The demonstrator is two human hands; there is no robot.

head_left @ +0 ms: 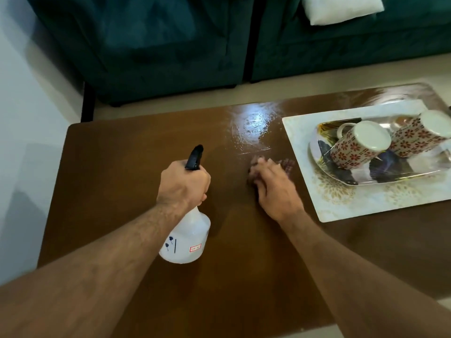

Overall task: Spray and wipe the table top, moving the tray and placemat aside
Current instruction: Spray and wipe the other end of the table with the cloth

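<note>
A brown wooden table top (122, 167) fills the view, with a wet shiny patch (253, 128) near its far middle. My left hand (183, 184) grips the neck of a white spray bottle (188, 237) with a black nozzle, held over the table's middle. Just right of it, my right hand (273, 186) presses flat on a dark checked cloth (288, 164), blurred by motion. On the right side lies a pale placemat (353, 203) carrying a shiny patterned tray (402, 176). Two upturned floral mugs (358, 147) rest on the tray.
A dark green sofa (158, 45) stands beyond the far table edge, with a white cushion (341, 8) on it. Pale floor (24, 118) shows at the left. The placemat's near edge sits close to my right forearm.
</note>
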